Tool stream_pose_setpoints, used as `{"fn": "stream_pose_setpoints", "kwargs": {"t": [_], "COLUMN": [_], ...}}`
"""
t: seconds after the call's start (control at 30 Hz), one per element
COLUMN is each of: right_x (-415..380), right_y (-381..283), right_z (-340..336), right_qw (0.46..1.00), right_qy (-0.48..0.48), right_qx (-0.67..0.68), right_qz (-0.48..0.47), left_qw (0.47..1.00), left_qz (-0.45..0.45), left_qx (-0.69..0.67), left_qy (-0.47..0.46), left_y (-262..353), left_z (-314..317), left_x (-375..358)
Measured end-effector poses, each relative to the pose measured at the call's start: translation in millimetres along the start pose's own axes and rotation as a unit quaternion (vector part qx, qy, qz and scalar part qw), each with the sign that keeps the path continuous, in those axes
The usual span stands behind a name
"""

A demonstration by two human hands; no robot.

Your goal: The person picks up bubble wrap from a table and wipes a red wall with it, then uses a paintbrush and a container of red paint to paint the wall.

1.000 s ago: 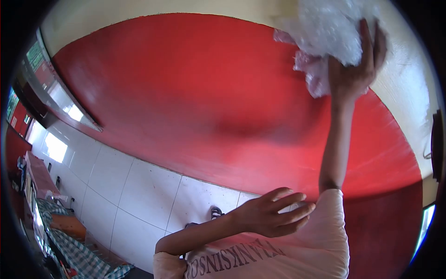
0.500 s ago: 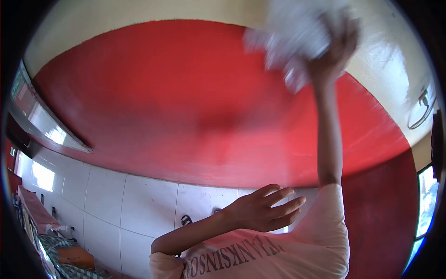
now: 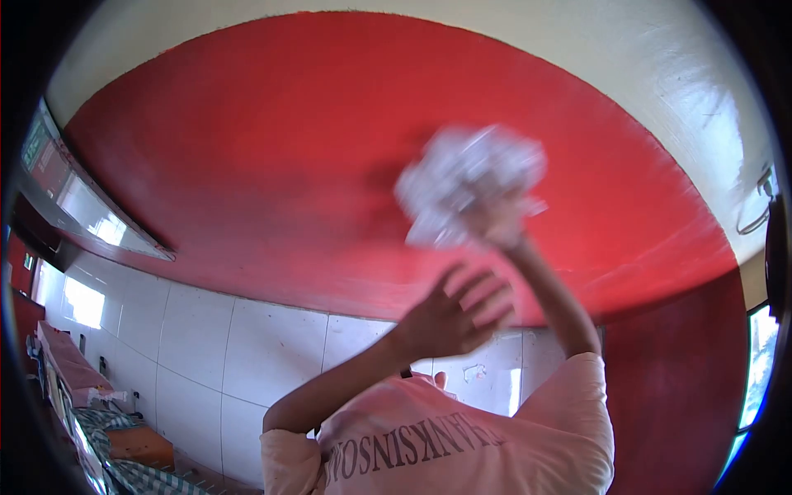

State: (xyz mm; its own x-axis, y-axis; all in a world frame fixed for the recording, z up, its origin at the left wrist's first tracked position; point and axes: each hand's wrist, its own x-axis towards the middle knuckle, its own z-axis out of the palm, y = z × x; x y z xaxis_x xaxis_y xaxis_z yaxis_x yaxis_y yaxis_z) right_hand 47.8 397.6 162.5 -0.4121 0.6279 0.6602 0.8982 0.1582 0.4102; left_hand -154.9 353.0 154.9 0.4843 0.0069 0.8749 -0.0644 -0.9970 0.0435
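Because the right hand (image 3: 497,216) and the crumpled clear plastic (image 3: 470,180) are both blurred, how secure the hold is has to be guessed. The bundle is up in front of the red wall (image 3: 289,148), with a dark shadow beside it, so it seems very near the surface, though whether it touches cannot be told. The right fingers look closed into the plastic, but they are partly hidden and their exact bend does not show. The likeliest fault is a loose fold working free, since slick, bulky plastic gives little to grip; the bundle could then open out or drop to the tiled floor (image 3: 264,346), where it might slide underfoot. If it bunched unevenly, bare knuckles could scrape the wall. The left hand (image 3: 458,318) hangs with fingers spread and bent, holding nothing, just below the right forearm; a quick downward swing could knock the two together. Farther to the left, the corner of the glass-fronted panel (image 3: 106,198) comes to a point that could snag trailing plastic on a wide sweep.
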Motion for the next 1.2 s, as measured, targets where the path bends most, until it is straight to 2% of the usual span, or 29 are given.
{"fn": "stream_pose_setpoints", "kwargs": {"t": [0.03,0.07,0.17,0.23,0.27,0.3,0.33,0.4,0.5,0.57,0.6,0.63,0.67,0.73,0.8,0.83,0.87,0.9,0.97,1.0,1.07,1.1,1.2], "right_x": [21,51,41,-15,-59,-95,-131,-167,-156,-130,-108,-74,-47,1,-5,-11,-39,-78,-164,-222,-295,-314,-322], "right_y": [35,53,75,38,11,-6,-24,-22,13,64,97,124,154,192,190,189,173,160,105,71,31,19,38], "right_z": [-20,-64,-61,-6,24,40,56,60,26,-4,-29,-66,-101,-141,-128,-122,-107,-73,-3,35,70,71,58], "right_qw": [0.977,0.962,0.962,0.977,0.991,0.997,0.988,0.992,0.993,0.995,0.993,0.983,0.976,0.946,0.940,0.936,0.957,0.961,0.975,0.986,0.998,0.990,0.975], "right_qy": [0.175,0.234,0.246,0.172,0.123,0.019,-0.083,-0.123,-0.108,0.010,0.014,0.018,0.149,0.302,0.328,0.341,0.274,0.249,0.180,0.110,-0.004,-0.122,-0.206], "right_qx": [-0.119,-0.137,-0.098,-0.128,-0.022,0.037,0.090,0.041,-0.024,-0.097,-0.111,-0.132,-0.139,-0.116,-0.095,-0.085,-0.080,-0.100,-0.092,-0.058,-0.016,-0.002,-0.079], "right_qz": [-0.009,0.043,0.065,0.022,0.053,0.069,0.094,-0.007,-0.028,-0.020,0.032,0.129,0.070,0.029,0.028,0.027,0.049,0.060,0.095,0.109,0.066,0.073,-0.014], "left_qw": [0.999,0.995,0.990,0.994,0.995,0.991,0.984,0.955,0.952,0.966,0.972,0.962,0.964,0.973,0.961,0.968,0.973,0.978,0.966,0.956,0.940,0.936,0.941], "left_qz": [-0.041,-0.080,-0.025,-0.020,-0.017,-0.062,-0.070,-0.079,0.024,0.103,0.139,0.183,0.174,0.186,0.198,0.183,0.168,0.151,0.121,0.096,0.082,0.075,0.004], "left_qx": [0.032,0.065,0.118,0.106,0.101,0.063,0.039,-0.002,0.151,0.179,0.150,0.184,0.192,0.140,0.192,0.171,0.152,0.136,0.144,0.141,0.133,0.130,0.072], "left_qy": [0.006,0.011,0.071,0.029,0.009,-0.100,-0.161,-0.285,-0.264,-0.159,-0.115,-0.079,-0.062,0.010,-0.011,-0.025,-0.037,-0.048,-0.176,-0.240,-0.302,-0.318,-0.332], "left_y": [-13,-27,-52,-64,-68,-70,-73,-78,-78,-83,-81,-77,-67,-65,-60,-61,-63,-64,-59,-54,-49,-46,-26], "left_z": [5,10,20,41,55,66,80,106,122,118,109,98,86,79,78,89,108,127,166,187,225,235,237], "left_x": [-1,2,28,31,28,21,1,-33,-12,58,101,147,192,246,254,240,211,176,77,23,-71,-98,-89]}}
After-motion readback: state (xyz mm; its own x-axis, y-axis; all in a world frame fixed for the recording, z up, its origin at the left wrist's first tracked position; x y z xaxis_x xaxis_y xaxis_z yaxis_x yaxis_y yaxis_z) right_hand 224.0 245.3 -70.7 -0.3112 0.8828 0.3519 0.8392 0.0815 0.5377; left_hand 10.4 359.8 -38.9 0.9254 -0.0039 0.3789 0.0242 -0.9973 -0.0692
